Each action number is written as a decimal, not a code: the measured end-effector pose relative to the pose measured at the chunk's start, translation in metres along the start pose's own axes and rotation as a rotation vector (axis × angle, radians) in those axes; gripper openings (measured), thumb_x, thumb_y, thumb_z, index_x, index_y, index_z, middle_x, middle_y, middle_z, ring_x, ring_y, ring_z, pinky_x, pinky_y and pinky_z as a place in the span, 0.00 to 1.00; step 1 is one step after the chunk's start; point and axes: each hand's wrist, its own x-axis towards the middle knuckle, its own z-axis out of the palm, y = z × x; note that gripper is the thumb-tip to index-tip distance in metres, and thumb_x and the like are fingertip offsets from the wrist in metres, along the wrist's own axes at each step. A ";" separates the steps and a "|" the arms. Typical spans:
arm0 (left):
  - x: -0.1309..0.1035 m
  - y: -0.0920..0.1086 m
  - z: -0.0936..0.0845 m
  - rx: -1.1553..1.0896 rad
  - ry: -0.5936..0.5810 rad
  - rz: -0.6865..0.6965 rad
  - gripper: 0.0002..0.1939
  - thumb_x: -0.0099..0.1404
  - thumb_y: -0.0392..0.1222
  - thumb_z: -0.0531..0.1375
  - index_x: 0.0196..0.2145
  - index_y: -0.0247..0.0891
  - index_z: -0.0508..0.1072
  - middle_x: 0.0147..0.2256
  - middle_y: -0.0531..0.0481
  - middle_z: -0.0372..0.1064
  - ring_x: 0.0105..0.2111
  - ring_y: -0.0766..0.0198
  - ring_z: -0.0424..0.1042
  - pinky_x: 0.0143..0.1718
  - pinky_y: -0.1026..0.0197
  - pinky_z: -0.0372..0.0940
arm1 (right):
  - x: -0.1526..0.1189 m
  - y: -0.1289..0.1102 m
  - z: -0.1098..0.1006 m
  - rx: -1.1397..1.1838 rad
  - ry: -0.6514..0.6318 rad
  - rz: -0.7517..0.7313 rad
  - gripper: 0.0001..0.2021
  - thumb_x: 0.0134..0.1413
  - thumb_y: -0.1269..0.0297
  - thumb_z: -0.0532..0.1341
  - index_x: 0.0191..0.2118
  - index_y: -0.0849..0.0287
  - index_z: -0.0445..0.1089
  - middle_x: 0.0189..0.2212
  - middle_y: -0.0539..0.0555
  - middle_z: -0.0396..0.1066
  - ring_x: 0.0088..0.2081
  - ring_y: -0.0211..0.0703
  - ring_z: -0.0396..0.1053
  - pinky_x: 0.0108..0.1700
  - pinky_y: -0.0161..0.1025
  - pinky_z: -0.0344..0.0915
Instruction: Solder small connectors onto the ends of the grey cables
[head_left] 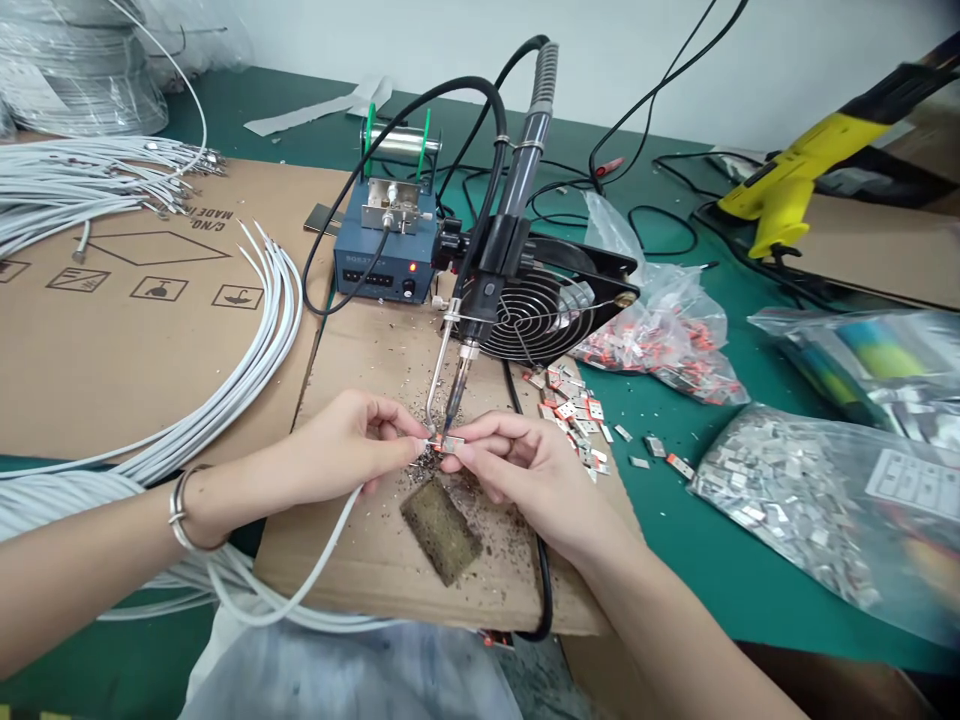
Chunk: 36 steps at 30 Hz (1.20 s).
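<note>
My left hand (379,440) pinches the end of a white cable (330,548), which loops down from it toward the bundle at the left. Between the thumb and fingers of my right hand (517,460) is a small metal USB connector (452,446) with an orange part. Both pieces meet right under the tip of a soldering iron (457,385), held pointing down in a stand. A thin metal feed tube (435,380) ends beside that tip. Below my fingers a brown sponge (441,530) lies on the cardboard (360,570). The exact joint is too small to make out.
Behind the iron stand a blue solder feeder (386,265) and a black fan (536,315). Loose connectors (574,410) lie to the right, near bags of connectors (675,340) and metal shells (780,500). White cables (262,330) curve at left; a yellow heat gun (802,180) rests at far right.
</note>
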 end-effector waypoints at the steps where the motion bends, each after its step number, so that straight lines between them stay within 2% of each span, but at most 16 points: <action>1: 0.000 0.001 0.000 0.002 0.000 -0.002 0.06 0.57 0.39 0.58 0.31 0.33 0.68 0.18 0.60 0.58 0.11 0.77 0.57 0.11 0.73 0.54 | 0.000 0.000 0.000 0.003 0.001 0.003 0.09 0.42 0.63 0.67 0.30 0.63 0.71 0.23 0.55 0.74 0.17 0.31 0.59 0.16 0.28 0.51; 7: -0.002 0.003 0.000 -0.023 -0.008 -0.005 0.05 0.58 0.38 0.57 0.29 0.33 0.67 0.15 0.61 0.57 0.10 0.76 0.56 0.10 0.73 0.50 | -0.001 0.000 -0.001 0.039 -0.016 -0.009 0.08 0.43 0.63 0.67 0.30 0.62 0.73 0.22 0.54 0.74 0.16 0.30 0.57 0.16 0.28 0.49; 15: -0.004 0.004 0.001 -0.045 -0.006 -0.024 0.04 0.57 0.37 0.58 0.29 0.33 0.67 0.15 0.62 0.55 0.10 0.77 0.55 0.10 0.73 0.51 | -0.003 -0.002 0.000 0.058 -0.032 -0.023 0.06 0.44 0.65 0.67 0.29 0.60 0.73 0.22 0.52 0.74 0.16 0.28 0.58 0.16 0.28 0.49; 25: -0.003 0.002 0.001 -0.090 -0.028 -0.027 0.06 0.57 0.39 0.58 0.29 0.33 0.67 0.15 0.62 0.57 0.10 0.77 0.56 0.10 0.73 0.51 | -0.002 -0.002 0.000 0.093 -0.051 -0.016 0.07 0.44 0.63 0.68 0.30 0.59 0.72 0.22 0.52 0.75 0.24 0.36 0.70 0.20 0.30 0.59; 36: 0.000 0.003 0.002 -0.076 -0.003 -0.065 0.03 0.56 0.36 0.58 0.29 0.34 0.67 0.14 0.62 0.56 0.10 0.75 0.57 0.10 0.73 0.54 | -0.001 -0.001 0.002 0.048 -0.012 0.009 0.10 0.41 0.60 0.69 0.29 0.60 0.72 0.24 0.54 0.75 0.27 0.40 0.73 0.28 0.32 0.67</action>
